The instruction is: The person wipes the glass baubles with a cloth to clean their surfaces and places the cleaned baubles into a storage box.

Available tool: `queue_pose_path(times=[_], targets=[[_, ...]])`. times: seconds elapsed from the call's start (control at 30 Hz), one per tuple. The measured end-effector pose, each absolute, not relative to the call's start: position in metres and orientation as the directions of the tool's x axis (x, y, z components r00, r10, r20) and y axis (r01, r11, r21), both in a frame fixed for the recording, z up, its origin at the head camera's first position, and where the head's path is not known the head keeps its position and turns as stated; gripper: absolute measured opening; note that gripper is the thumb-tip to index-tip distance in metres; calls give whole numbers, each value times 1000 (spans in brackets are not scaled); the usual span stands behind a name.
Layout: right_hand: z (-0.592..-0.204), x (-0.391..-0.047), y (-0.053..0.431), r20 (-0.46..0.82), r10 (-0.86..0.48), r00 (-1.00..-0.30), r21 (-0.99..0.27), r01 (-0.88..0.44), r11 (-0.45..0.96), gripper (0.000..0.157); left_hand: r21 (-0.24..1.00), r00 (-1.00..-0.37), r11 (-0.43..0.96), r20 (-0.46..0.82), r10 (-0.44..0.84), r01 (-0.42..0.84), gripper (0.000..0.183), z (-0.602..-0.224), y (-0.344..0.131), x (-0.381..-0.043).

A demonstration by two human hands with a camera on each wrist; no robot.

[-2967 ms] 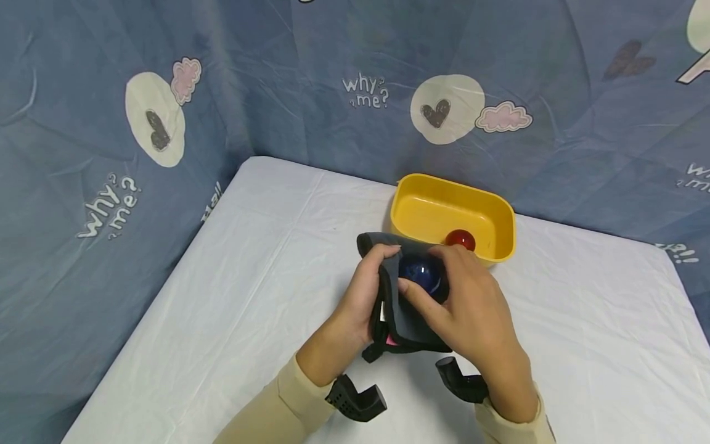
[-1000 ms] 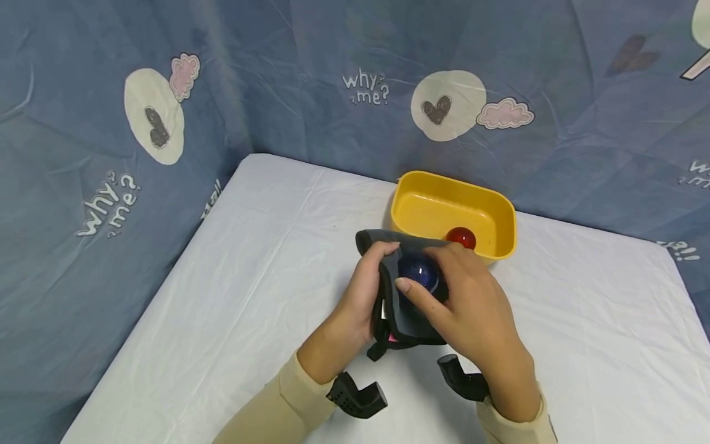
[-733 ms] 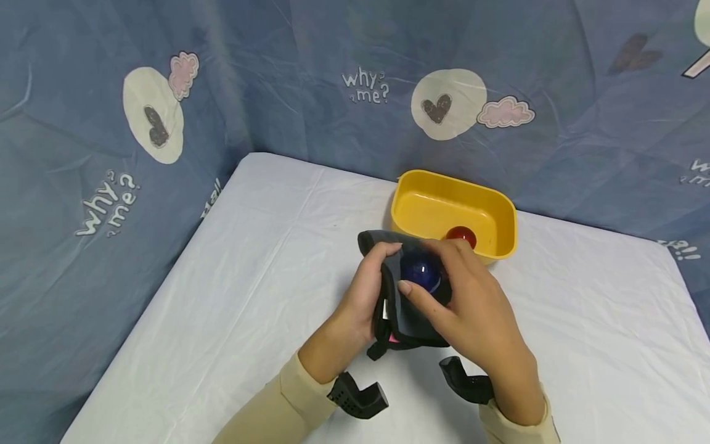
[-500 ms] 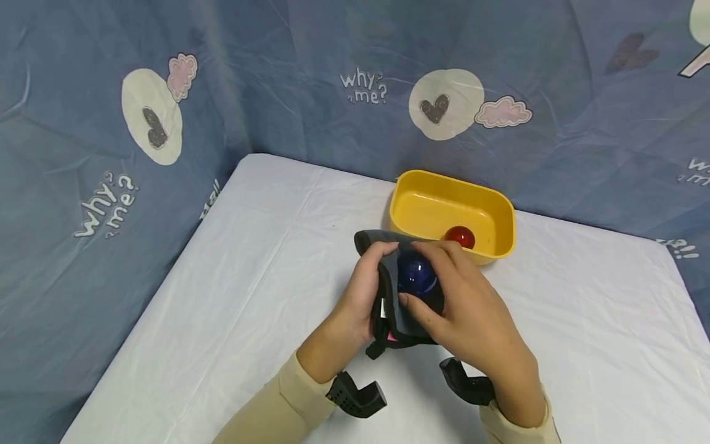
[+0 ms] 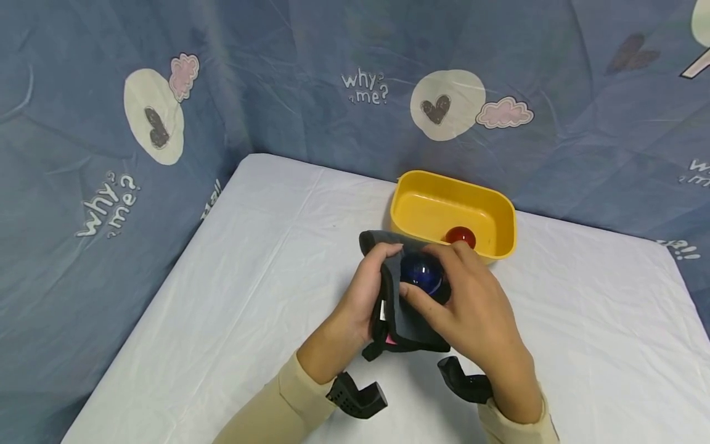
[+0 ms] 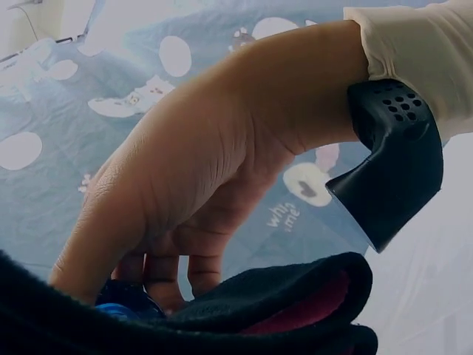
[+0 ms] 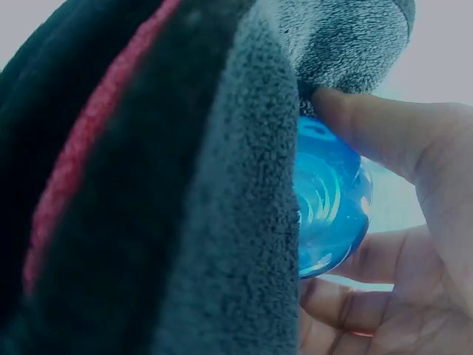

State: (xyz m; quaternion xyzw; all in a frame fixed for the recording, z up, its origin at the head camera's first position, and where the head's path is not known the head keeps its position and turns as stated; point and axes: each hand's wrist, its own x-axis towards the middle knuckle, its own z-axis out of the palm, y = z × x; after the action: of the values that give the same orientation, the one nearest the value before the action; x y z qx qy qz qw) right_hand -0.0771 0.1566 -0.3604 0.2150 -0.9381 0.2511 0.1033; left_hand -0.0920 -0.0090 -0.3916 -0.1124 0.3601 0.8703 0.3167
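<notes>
We grip the grey cloth (image 5: 412,320) with our left hand (image 5: 357,303) and curl our right hand (image 5: 478,308) round the blue ball (image 5: 421,273) against it, just before the yellow tub (image 5: 438,213).

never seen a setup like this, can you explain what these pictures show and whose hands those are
There's no robot here: a person in light sleeves works bare-handed. The wide picture comes from a camera worn on the head, looking forward and down. The two close ones come from cameras worn on the wrists; the black pieces strapped there are probably part of those.

The left hand holds a folded grey fabric item with black edging. The right hand has its thumb and fingers around a shiny blue ball, against the fabric.

On the white-covered surface stands a yellow tub with a red ball in it. Behind hangs a blue printed curtain.
</notes>
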Motion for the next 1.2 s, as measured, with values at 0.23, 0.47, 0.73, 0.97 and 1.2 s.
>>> queue_pose_path(times=[0.23, 0.47, 0.73, 0.97, 1.2], targets=[[-360, -79, 159, 262, -330, -907, -491, -420, 764, 54, 549, -777, -551, -419, 470, -629, 57, -390, -7, -91], [-357, -78, 158, 205, -332, -921, -496, -390, 776, 59, 551, -791, -568, -400, 464, -611, 58, -389, -8, -92], [-352, -73, 159, 180, -400, -899, -466, -436, 770, 80, 568, -799, -561, -417, 434, -602, 61, -390, -11, -94], [-353, -74, 158, 226, -397, -889, -473, -457, 754, 70, 561, -797, -567, -405, 447, -603, 57, -390, -9, -94], [-356, -76, 158, 270, -386, -882, -451, -471, 758, 66, 568, -787, -546, -419, 453, -616, 60, -390, -11, -93]])
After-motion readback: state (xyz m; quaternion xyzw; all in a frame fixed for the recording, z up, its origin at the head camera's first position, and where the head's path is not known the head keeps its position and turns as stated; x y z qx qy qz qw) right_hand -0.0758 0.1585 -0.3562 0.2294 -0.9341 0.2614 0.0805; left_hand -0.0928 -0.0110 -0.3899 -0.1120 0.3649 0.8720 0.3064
